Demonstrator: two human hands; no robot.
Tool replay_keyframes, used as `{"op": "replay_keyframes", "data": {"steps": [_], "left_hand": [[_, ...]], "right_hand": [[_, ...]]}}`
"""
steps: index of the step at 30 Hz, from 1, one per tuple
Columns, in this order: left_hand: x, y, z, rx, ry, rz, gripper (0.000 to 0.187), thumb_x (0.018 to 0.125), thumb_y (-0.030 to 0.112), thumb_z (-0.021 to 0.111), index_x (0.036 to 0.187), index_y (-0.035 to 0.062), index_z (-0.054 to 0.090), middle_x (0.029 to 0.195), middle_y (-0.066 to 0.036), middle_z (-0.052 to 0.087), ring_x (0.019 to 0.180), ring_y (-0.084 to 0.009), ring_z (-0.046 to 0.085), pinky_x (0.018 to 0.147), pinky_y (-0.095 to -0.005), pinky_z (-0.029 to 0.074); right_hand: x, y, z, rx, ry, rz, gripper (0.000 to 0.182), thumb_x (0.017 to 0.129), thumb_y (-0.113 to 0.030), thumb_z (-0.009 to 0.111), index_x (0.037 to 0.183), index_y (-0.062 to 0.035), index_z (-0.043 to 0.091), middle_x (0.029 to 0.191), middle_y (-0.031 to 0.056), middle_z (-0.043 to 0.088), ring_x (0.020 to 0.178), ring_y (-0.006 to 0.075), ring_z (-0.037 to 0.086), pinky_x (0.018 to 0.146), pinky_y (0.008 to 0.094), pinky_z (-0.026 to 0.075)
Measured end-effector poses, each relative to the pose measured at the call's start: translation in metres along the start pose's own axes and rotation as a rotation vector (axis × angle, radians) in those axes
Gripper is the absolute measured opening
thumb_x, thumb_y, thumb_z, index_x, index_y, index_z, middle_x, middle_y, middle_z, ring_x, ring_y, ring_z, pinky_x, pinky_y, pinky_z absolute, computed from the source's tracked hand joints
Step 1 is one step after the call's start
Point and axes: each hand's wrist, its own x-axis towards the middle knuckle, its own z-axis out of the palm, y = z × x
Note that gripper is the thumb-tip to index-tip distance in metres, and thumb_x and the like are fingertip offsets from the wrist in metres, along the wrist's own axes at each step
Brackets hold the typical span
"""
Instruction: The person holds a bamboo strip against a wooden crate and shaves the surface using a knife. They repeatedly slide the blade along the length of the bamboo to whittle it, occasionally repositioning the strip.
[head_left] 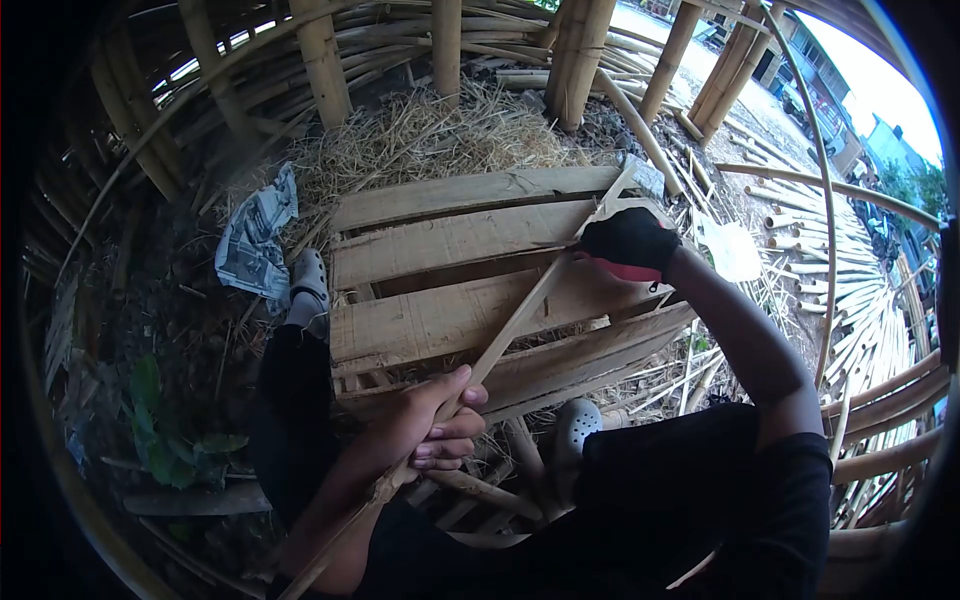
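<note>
A long split bamboo strip (pixel 525 312) runs slantwise over a slatted wooden crate (pixel 420 322), from my lap up to its far right. Bare fingers of my left hand (pixel 440 425) are wrapped round the lower part of this strip. My right hand (pixel 630 246), in a black and red glove, is closed over the strip's upper part. From the glove's left side a thin, dark point juts out, apparently the blade of a knife (pixel 556 244) lying across the strip. The glove hides the handle. Above the glove, the strip's far end shows past the crate's slats.
Straw and shavings (pixel 430 140) lie behind the crate, among upright bamboo posts (pixel 578 65). Crumpled newspaper (pixel 255 238) is at the left, near my clog. Many cut bamboo poles (pixel 850 290) are spread on the right. A thin bent bamboo (pixel 822 200) arches upright there.
</note>
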Motion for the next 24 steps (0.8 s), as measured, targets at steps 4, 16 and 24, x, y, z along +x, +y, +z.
{"op": "replay_keyframes", "data": {"steps": [4, 16, 24], "left_hand": [[0.004, 0.006, 0.006, 0.083, 0.036, 0.031, 0.032, 0.106, 0.045, 0.04, 0.092, 0.0158, 0.041, 0.053, 0.01, 0.029, 0.036, -0.0002, 0.023, 0.03, -0.0153, 0.02], [-0.003, 0.006, 0.001, -0.029, -0.029, -0.024, 0.032, 0.106, 0.044, 0.04, 0.092, 0.0152, 0.041, 0.053, 0.01, 0.029, 0.035, 0.0004, 0.025, 0.03, -0.0143, 0.022], [-0.005, 0.002, 0.007, -0.024, 0.008, -0.024, 0.032, 0.105, 0.045, 0.041, 0.092, 0.0161, 0.041, 0.053, 0.01, 0.029, 0.036, 0.0008, 0.024, 0.032, -0.014, 0.022]], "right_hand": [[0.01, 0.021, -0.015, 0.232, -0.21, 0.389, 0.029, 0.097, -0.04, 0.053, 0.103, -0.0213, 0.074, 0.089, 0.0055, 0.074, 0.08, 0.0279, 0.072, 0.073, 0.0405, 0.058], [-0.007, 0.016, 0.003, 0.057, 0.196, -0.056, 0.03, 0.098, -0.04, 0.05, 0.101, -0.0222, 0.075, 0.088, 0.0068, 0.073, 0.082, 0.0288, 0.072, 0.069, 0.0391, 0.056], [-0.012, 0.033, -0.001, 0.005, -0.039, 0.238, 0.034, 0.097, -0.041, 0.048, 0.101, -0.0204, 0.075, 0.089, 0.0096, 0.073, 0.084, 0.0295, 0.071, 0.072, 0.0426, 0.057]]}}
